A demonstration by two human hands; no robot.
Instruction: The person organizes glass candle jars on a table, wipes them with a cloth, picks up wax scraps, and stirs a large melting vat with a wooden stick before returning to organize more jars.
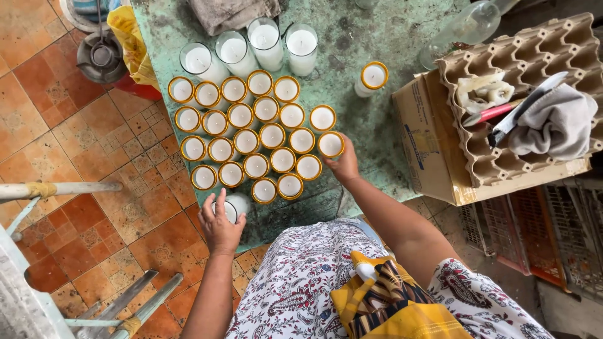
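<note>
While most of the candles already stand packed together on the green tabletop (352,75), two are in hand at the edges of the group. The gold-rimmed block (251,135) runs in slanted rows, glass against glass, each filled with white wax to near the rim. Behind it stand four taller clear jars (251,50) without gold rims, also filled, and one gold-rimmed candle (372,78) stands alone, well apart to the right.

The right hand (344,166) is closed around the gold-rimmed candle (330,144) at the right end of the block, just beside its neighbours. The left hand (220,223) is wrapped around a plain jar (233,206) at the near edge of the tabletop, touching the front row; its rim looks bare.

Judging by the layout, the grouping is largely done, with the two held pieces and the stray one left to settle.

To the right, a cardboard box (427,144) carries an egg tray (502,69) with a knife (524,110) and a grey cloth (556,122).
</note>
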